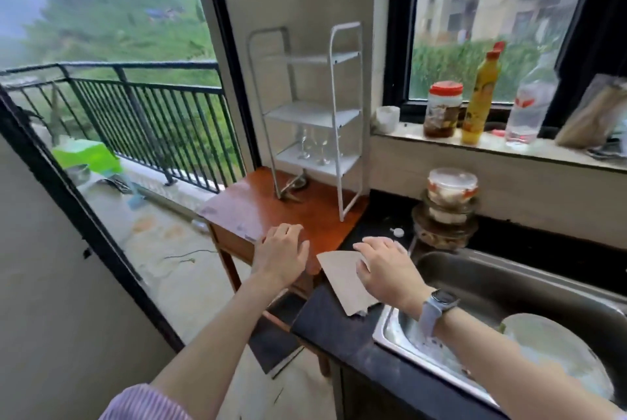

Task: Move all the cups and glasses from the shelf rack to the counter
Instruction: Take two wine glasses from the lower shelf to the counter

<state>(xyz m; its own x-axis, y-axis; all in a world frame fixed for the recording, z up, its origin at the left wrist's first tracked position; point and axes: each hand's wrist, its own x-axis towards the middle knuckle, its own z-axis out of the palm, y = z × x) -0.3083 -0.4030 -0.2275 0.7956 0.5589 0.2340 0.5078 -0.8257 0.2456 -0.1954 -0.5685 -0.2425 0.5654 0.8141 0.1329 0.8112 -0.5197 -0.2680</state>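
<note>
A white metal shelf rack (342, 114) stands on a small brown wooden table (258, 209) in the corner. On its lowest tier stand clear stemmed glasses (314, 144), blurred; the upper tiers look bare. My left hand (281, 253) hovers over the table's front edge, fingers loosely apart and holding nothing. My right hand (383, 267), with a watch on the wrist, rests on a piece of cardboard (342, 280) lying on the dark counter (336, 331). Whether it grips the cardboard is unclear.
A steel sink (509, 280) with a white plate (556, 348) sits to the right. Stacked food containers (448, 205) stand on the counter behind it. A jar (442, 109), yellow bottle (481, 97), clear bottle (529, 107) and white cup (386, 119) line the windowsill. Open balcony lies left.
</note>
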